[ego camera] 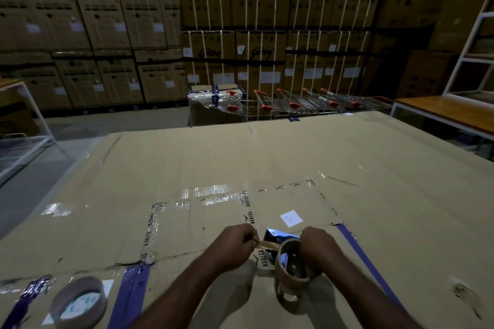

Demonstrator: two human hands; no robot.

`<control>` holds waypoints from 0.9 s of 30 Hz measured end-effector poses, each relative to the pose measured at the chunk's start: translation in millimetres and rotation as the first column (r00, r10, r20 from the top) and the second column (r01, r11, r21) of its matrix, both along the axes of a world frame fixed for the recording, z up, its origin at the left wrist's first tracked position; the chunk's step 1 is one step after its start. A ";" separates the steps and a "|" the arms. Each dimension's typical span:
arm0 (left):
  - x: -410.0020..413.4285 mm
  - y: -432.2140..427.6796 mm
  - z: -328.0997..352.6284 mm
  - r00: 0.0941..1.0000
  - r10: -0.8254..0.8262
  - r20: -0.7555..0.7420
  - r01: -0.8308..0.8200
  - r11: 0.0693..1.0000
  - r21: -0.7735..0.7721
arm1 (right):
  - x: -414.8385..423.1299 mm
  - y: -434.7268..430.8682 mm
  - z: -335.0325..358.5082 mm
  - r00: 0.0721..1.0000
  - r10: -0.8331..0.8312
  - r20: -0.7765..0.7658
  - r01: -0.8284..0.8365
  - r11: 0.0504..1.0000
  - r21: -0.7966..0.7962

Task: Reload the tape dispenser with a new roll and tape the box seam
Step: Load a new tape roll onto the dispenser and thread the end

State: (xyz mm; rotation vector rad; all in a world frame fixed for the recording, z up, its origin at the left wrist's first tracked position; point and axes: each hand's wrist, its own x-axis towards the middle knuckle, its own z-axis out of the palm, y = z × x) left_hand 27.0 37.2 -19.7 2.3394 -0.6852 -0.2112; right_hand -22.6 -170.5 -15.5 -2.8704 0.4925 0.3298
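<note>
A tape dispenser (pixel 278 238) with a blue metal plate rests on a large flat cardboard box (pixel 267 157). My right hand (pixel 319 248) grips it at the brown tape roll (pixel 290 262) mounted on it. My left hand (pixel 235 244) pinches the free tape end (pixel 263 244), drawn a short way left from the roll. A second brown tape roll (pixel 80 302) with a white label lies flat at the box's near left. Printed clear tape (pixel 248 205) runs along the seam ahead of my hands.
A white sticker (pixel 292 218) sits just beyond the dispenser. Blue tape strips (pixel 366 259) cross the box at right and near left. Shopping trolleys (pixel 294 104) stand behind the box. Stacked cartons (pixel 267 21) fill the back. A wooden bench (pixel 441 112) is at right.
</note>
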 end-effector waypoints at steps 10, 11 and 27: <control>2.4 2.8 0.1 0.999 0.028 0.015 -0.028 0.999 -0.030 | -0.4 -0.2 8.4 0.999 0.047 -0.017 -0.046 0.998 0.044; 2.5 2.1 -0.5 0.999 0.042 0.015 -0.041 0.998 -0.043 | 1.5 -2.3 11.7 0.999 0.044 -0.017 -0.043 0.996 0.081; 4.9 -4.4 -17.4 0.993 0.116 -0.034 -0.119 0.985 -0.122 | 17.9 -2.7 5.7 0.996 -0.048 0.071 0.045 0.998 0.039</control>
